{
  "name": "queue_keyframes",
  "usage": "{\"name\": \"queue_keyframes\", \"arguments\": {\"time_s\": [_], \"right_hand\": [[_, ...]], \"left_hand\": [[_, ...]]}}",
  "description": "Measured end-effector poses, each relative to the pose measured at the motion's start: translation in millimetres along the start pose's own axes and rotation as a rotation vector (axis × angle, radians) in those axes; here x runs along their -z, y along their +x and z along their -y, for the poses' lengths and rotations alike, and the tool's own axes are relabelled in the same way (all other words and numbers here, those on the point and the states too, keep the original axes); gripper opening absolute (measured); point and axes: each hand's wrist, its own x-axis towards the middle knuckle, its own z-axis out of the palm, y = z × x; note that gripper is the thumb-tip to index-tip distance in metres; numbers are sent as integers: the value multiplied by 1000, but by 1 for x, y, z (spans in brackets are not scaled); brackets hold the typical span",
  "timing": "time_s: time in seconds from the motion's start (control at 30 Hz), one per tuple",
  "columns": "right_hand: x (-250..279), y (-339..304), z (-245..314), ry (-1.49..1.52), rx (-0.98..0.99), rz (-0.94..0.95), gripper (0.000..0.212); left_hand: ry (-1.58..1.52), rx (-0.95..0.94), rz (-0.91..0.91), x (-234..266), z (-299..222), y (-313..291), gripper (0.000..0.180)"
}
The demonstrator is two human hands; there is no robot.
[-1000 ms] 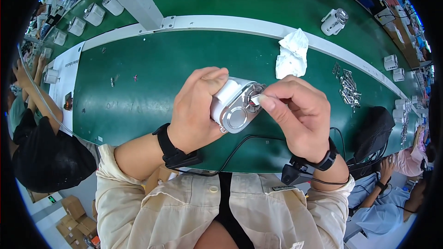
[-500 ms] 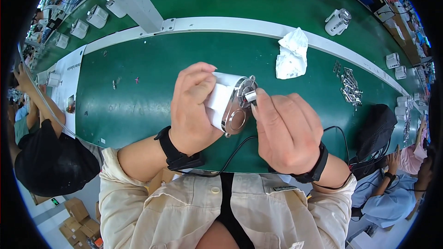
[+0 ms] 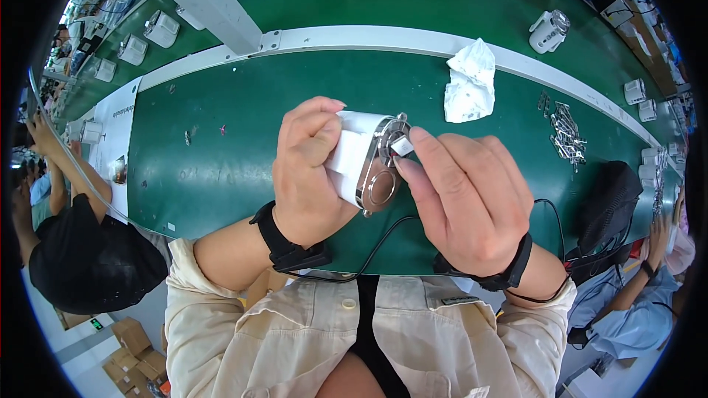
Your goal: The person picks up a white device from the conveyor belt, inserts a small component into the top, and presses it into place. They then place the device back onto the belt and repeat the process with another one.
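My left hand (image 3: 306,177) is wrapped round a white appliance body (image 3: 346,158), held tilted above the green table. A shiny chrome-and-bronze end plate (image 3: 381,186) on it faces right, with a round chrome-rimmed opening in its upper part. At that opening sits a small white rectangular piece (image 3: 402,147), with a bit of red beside it. The thumb and forefinger of my right hand (image 3: 476,199) are closed about this piece, one fingertip above and one below. How deep it sits in the opening is hidden.
On the green table (image 3: 243,177) lie a crumpled white cloth or paper (image 3: 470,82), a pile of small metal parts (image 3: 568,133) and a black bag (image 3: 608,203). A black cable runs between my wristbands. Beyond the white rail (image 3: 354,37) stands another white appliance (image 3: 549,32). Co-workers sit on both sides.
My right thumb and forefinger have spread slightly and shifted round the white piece, which has turned and shows a broader face. My left hand and the appliance have barely moved.
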Motion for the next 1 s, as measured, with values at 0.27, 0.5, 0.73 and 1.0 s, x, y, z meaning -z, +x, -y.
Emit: {"name": "queue_keyframes", "arguments": {"time_s": [0.27,0.5,0.73,1.0], "right_hand": [[-8,-1,-3,73,-37,-13,32],[-17,-6,-8,211,-52,-100,32],[-10,-4,-3,139,46,4,36],[-1,0,-3,259,6,82,38]], "left_hand": [[71,49,119,5,-4,2,68],[-14,-9,2,0,-1,1,67],[-46,29,6,-4,-3,-5,68],[-198,43,8,-8,2,-7,76]]}}
